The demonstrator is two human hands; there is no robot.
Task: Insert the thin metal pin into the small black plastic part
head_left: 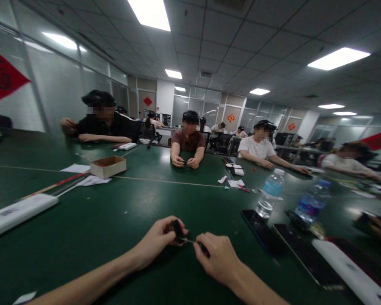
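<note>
Head view: my left hand (pixel 160 234) pinches a black block (pixel 178 230), my right hand (pixel 220 256) grips a thin stick (pixel 189 241), maybe lining up; go slow

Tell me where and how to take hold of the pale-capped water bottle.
I'd take the pale-capped water bottle around its light-blue label, coming in from the left. It stands upright, so the round body should suit a sideways wrap. The blue-capped bottle stands to its right, and a smartphone lies at its foot, so approaches low or from the right look more awkward.
</note>
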